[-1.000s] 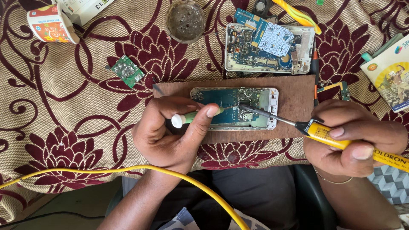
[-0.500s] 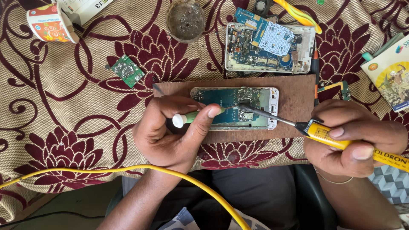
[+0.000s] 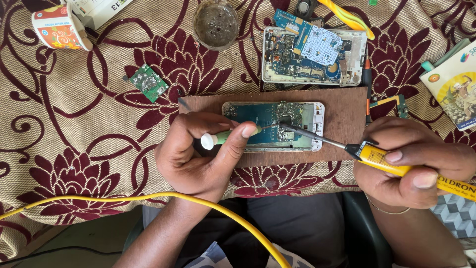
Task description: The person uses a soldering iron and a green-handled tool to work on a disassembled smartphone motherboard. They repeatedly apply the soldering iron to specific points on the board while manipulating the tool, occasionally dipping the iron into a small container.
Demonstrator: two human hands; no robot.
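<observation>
A counter is draped in a woven beige cloth patterned with dark maroon flowers and looping vines; its front edge hangs down at 6 o'clock over the person's dark trousers. On the cloth lies a flat brown wooden board, matte and rectangular. An opened phone rests flat on the board, its teal circuit board bare inside a white frame.

The left hand is closed around a slim green tool with a white cap, whose thin end reaches the phone's middle. The right hand, at 3 o'clock, grips the yellow handle of a soldering iron; its dark metal shaft slants up toward 10 o'clock and its tip touches the phone's circuit board.

At 12 o'clock, beyond the board, lies a second opened phone with a pale blue keypad sheet on it. A round grimy tin sits to its left. A small green circuit piece lies at 10 o'clock, and a paper cup lies tipped in the far corner. A yellow cable curves across the cloth's front edge.
</observation>
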